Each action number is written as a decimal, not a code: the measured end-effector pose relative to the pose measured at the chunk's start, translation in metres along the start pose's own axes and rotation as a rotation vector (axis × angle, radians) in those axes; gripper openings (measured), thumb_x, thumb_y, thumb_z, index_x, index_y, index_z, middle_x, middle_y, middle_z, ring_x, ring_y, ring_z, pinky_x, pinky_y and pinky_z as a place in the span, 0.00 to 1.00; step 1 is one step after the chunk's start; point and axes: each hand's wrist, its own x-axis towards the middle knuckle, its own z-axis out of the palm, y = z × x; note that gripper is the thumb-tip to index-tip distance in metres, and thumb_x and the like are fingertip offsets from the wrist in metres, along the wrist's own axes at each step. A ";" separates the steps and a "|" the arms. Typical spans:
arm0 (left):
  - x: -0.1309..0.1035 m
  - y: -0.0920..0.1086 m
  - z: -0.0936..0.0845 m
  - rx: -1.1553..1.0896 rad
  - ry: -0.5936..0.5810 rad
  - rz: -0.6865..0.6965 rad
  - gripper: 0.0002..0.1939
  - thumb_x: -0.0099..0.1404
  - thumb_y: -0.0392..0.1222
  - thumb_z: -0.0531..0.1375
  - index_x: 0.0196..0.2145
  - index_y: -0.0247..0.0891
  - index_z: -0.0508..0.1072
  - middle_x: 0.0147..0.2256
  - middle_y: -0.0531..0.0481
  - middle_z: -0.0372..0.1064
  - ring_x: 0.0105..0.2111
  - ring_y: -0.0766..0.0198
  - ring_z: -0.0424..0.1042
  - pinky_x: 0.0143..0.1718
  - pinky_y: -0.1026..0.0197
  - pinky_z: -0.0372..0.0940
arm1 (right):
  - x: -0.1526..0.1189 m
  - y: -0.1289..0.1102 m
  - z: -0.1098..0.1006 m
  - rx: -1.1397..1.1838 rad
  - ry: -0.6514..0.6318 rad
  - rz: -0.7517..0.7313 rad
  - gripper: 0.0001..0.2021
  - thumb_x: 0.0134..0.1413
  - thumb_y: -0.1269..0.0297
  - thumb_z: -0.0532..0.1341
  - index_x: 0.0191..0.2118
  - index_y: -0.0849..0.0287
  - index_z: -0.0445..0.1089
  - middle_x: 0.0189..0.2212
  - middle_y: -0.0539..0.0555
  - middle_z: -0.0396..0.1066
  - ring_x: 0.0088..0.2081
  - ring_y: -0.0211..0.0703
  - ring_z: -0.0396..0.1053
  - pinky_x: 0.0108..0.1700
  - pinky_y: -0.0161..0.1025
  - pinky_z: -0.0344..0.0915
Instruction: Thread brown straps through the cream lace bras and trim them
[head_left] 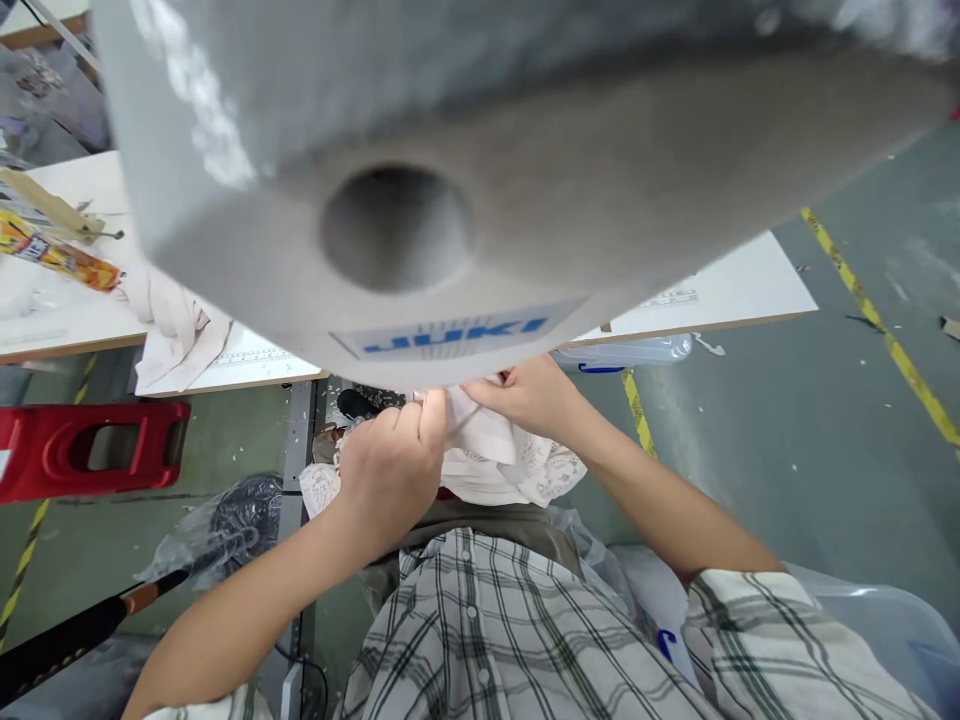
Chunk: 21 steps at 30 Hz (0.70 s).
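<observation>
White fabric with lace edging (480, 478) lies over my lap, its upper part lifted between my hands. My left hand (394, 465) is closed with its fingers curled on the left side of this cloth. On the cloth's right side, my right hand (536, 398) pinches it between thumb and fingers. Both hands are just below the lower edge of a large grey sewing machine head (615, 200) marked JUKI. The machine covers the upper middle of the view and hides the fingertips of my right hand in part.
The white table (750, 285) extends behind the machine on both sides. Pale fabric (180, 335) hangs over its left edge near an orange snack packet (64, 255). A red stool (94, 452) stands at left. Clear plastic bins (870, 610) sit at lower right.
</observation>
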 end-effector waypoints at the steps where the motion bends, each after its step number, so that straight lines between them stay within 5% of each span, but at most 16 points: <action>1: 0.001 0.001 0.000 0.011 0.004 -0.005 0.13 0.66 0.32 0.54 0.48 0.31 0.70 0.19 0.53 0.61 0.19 0.63 0.61 0.19 0.57 0.47 | 0.003 0.000 -0.001 0.047 0.015 0.003 0.11 0.53 0.70 0.57 0.40 0.59 0.75 0.44 0.57 0.71 0.44 0.46 0.70 0.43 0.41 0.70; 6: 0.003 0.001 -0.001 -0.005 0.019 -0.028 0.11 0.65 0.31 0.55 0.45 0.34 0.71 0.18 0.53 0.60 0.18 0.62 0.60 0.18 0.58 0.46 | 0.013 0.001 -0.006 0.123 -0.027 -0.053 0.08 0.50 0.69 0.57 0.34 0.59 0.75 0.49 0.56 0.72 0.50 0.49 0.70 0.49 0.42 0.70; 21: 0.004 0.007 -0.001 0.093 0.028 -0.028 0.13 0.65 0.30 0.57 0.48 0.31 0.69 0.18 0.57 0.60 0.18 0.64 0.62 0.19 0.59 0.48 | 0.012 0.003 -0.011 0.204 -0.041 -0.033 0.16 0.52 0.69 0.57 0.44 0.59 0.77 0.58 0.56 0.67 0.54 0.47 0.70 0.49 0.40 0.72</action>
